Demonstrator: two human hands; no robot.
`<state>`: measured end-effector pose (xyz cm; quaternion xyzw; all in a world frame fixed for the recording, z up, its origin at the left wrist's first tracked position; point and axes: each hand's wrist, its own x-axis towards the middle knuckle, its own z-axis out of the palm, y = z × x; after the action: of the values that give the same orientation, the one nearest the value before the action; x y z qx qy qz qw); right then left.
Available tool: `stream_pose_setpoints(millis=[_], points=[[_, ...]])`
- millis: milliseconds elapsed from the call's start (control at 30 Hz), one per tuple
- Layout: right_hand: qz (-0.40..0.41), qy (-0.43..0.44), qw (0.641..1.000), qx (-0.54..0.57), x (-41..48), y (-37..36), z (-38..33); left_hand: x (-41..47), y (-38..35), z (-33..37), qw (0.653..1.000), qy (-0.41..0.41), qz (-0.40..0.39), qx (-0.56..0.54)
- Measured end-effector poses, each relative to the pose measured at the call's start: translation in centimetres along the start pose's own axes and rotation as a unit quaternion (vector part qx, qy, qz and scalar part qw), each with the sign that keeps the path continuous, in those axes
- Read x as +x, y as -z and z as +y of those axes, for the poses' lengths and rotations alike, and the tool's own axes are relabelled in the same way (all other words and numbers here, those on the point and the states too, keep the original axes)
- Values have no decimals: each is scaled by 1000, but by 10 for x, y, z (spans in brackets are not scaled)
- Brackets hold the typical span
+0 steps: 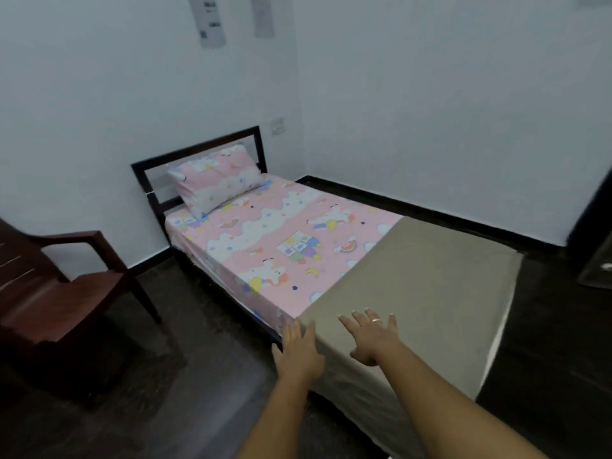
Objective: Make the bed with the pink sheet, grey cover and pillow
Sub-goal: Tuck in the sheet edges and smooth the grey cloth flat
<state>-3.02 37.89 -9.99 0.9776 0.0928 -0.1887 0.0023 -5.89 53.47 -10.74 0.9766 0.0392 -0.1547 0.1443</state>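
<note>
A pink cartoon-print sheet (265, 240) covers the mattress of a single bed with a dark headboard (198, 157). A matching pink pillow (215, 180) leans against the headboard. The grey cover (424, 286) lies flat over the foot half of the bed, its edge hanging down the near side. My left hand (299, 349) rests with straight fingers on the cover's near corner at the bed's side edge. My right hand (372, 336), a ring on one finger, lies flat on the cover just to the right, fingers spread.
A dark red plastic chair (49, 289) stands on the left, close to the bed's side. White walls meet in the corner behind the bed. The floor (205, 376) is dark. A dark object (596, 246) sits at the far right edge.
</note>
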Motion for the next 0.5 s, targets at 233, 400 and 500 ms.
stream_pose_setpoints(millis=[233, 400, 500], points=[[12, -23, 999, 30, -91, -20, 111, -46, -27, 118, 999, -19, 32, 13], [-5, -83, 996, 38, -177, -55, 242, -97, -98, 241, 996, -74, -9, 50], [2, -132, 990, 48, -222, -60, 317, -119, -122, 304, 989, -117, -18, 85]])
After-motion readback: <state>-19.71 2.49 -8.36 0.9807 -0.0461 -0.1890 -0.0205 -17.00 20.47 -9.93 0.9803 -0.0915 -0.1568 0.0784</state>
